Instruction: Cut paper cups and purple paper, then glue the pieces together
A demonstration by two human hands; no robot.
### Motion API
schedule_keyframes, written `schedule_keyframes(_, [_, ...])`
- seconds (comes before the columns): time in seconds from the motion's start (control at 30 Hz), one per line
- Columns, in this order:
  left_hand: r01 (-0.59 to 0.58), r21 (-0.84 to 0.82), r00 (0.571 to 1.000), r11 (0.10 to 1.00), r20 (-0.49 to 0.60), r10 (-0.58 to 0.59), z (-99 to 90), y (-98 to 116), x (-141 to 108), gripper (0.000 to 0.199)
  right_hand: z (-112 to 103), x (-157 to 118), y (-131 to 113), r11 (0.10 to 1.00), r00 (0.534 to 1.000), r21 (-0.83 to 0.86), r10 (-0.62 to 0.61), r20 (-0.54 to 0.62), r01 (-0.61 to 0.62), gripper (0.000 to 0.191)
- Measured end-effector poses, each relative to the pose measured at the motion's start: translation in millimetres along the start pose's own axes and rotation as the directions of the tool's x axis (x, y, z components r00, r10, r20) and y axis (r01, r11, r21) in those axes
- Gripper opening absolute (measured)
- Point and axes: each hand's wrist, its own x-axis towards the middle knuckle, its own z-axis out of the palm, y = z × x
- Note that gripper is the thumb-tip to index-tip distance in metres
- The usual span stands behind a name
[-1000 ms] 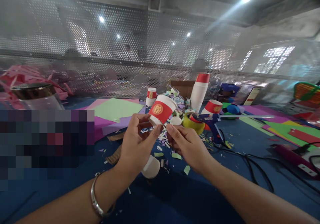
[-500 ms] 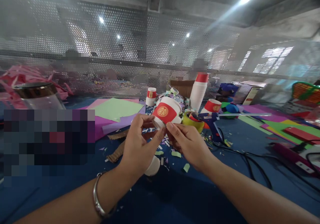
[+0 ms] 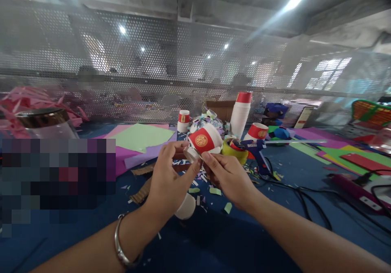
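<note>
A red and white paper cup [image 3: 204, 138] with a gold emblem is tilted between both hands in the middle of the view. My left hand [image 3: 171, 173] has its fingers and thumb round the cup's lower left side. At the cup's lower right edge, the thumb and fingers of my right hand [image 3: 227, 175] are pinched together. Another white round piece [image 3: 186, 207] lies on the blue table below my left hand. Just behind the held cup is a heap of decorated paper pieces [image 3: 210, 118].
A tall cup stack [image 3: 240, 114] stands behind, near a blue glue gun [image 3: 259, 155] and a yellow bowl [image 3: 235, 153]. Black cables [image 3: 301, 188] cross the right side. Coloured paper sheets [image 3: 146, 136] lie at left, with a lidded jar [image 3: 47, 120] beyond. Paper scraps litter the centre.
The held cup has tilted over further, and more of a white part shows at its lower left. Both hands stay nearly in place. The view has shifted slightly.
</note>
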Motion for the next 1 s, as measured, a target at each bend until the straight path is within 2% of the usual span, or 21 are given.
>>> schedule_keyframes(0.13, [0.043, -0.035, 0.999, 0.998, -0.025, -0.044, 0.7, 1, 3, 0.038, -2, 2, -1, 0.997, 0.999, 0.066, 0.038, -0.028, -0.036, 0.050])
schedule_keyframes(0.23, [0.101, -0.120, 0.991, 0.988, -0.071, -0.110, -0.4, -4, 10, 0.037, -8, 4, -1, 0.994, 0.996, 0.097, 0.060, -0.067, -0.053, 0.047])
schedule_keyframes(0.3, [0.140, -0.232, 0.978, 0.963, -0.117, -0.171, -1.7, -9, 16, 0.033, -14, 5, 1, 1.000, 0.995, 0.024, 0.014, -0.101, -0.012, 0.047])
schedule_keyframes(0.37, [0.185, -0.399, 0.951, 0.898, -0.159, -0.267, -3.2, -14, 22, 0.028, -20, 7, 3, 0.993, 0.988, -0.115, -0.056, -0.141, 0.040, 0.047])
schedule_keyframes(0.47, [0.227, -0.500, 0.912, 0.836, -0.193, -0.363, -6.6, -20, 30, 0.022, -28, 10, 7, 0.950, 0.971, -0.305, -0.134, -0.197, 0.070, 0.044])
schedule_keyframes(0.6, [0.249, -0.514, 0.885, 0.821, -0.223, -0.408, -11.2, -26, 38, 0.019, -29, 16, 13, 0.888, 0.967, -0.448, -0.195, -0.164, 0.103, 0.035])
schedule_keyframes(0.77, [0.342, -0.474, 0.872, 0.811, -0.162, -0.462, -11.8, -32, 41, 0.013, -24, 24, 21, 0.795, 0.968, -0.593, -0.231, -0.099, 0.129, 0.021])
schedule_keyframes(0.87, [0.371, -0.439, 0.874, 0.818, -0.131, -0.467, -11.7, -34, 40, 0.013, -21, 27, 22, 0.716, 0.976, -0.690, -0.207, -0.069, 0.103, 0.022])
schedule_keyframes(1.0, [0.360, -0.400, 0.890, 0.843, -0.123, -0.439, -11.8, -34, 39, 0.016, -17, 33, 24, 0.590, 0.980, -0.807, -0.178, -0.093, 0.030, 0.019])
